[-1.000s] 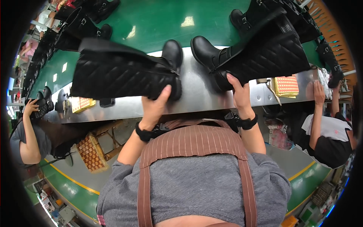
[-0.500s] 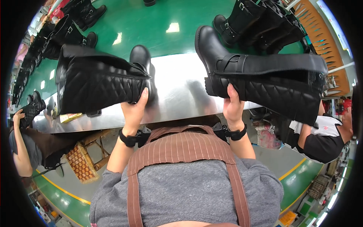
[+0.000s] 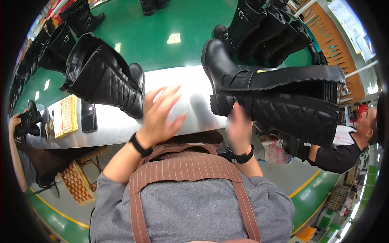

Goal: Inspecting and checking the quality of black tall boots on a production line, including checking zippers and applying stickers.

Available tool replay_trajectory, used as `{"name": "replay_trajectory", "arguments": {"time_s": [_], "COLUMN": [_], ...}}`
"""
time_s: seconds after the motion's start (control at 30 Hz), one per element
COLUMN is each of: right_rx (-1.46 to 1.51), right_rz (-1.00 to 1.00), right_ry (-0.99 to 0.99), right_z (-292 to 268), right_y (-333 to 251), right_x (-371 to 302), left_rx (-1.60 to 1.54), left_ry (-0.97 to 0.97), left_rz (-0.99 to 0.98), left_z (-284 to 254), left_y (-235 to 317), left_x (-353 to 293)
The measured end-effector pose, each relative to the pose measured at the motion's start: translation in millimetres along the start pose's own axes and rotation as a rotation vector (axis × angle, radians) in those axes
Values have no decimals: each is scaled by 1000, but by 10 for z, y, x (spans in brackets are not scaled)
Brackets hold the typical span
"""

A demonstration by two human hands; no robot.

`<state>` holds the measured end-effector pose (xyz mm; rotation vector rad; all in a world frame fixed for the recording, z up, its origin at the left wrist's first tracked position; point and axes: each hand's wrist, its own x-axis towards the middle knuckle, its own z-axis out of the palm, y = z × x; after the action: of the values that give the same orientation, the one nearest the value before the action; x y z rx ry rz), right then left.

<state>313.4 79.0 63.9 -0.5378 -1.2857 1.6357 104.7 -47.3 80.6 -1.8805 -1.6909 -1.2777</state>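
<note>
Over the near edge of the steel worktable (image 3: 101, 139), the right hand (image 3: 240, 126) grips an unzipped quilted boot (image 3: 279, 108) near its heel, while the left hand (image 3: 159, 117), fingers spread, is empty beside a second boot (image 3: 107, 81) leftward; this apparent handling step next calls for steady support.

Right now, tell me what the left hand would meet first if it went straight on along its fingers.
Likely the boot held by the right hand, near its toe; depth is unclear, so the left hand might pass over it.
</note>
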Motion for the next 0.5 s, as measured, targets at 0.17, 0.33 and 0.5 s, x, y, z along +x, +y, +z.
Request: {"name": "replay_trajectory", "arguments": {"time_s": [0.17, 0.33, 0.5], "right_rx": [-150, -130, -177], "right_rz": [-204, -283, -281], "right_ry": [24, 129, 57], "right_z": [92, 92, 50], "right_y": [-75, -138, -124], "right_x": [-54, -64, -27], "left_rx": [-43, -93, -173], "left_ry": [-63, -112, -121], "left_rz": [-75, -13, -27], "left_z": [554, 747, 764], "left_y": [-194, -116, 26], "left_x": [883, 1025, 888]}}
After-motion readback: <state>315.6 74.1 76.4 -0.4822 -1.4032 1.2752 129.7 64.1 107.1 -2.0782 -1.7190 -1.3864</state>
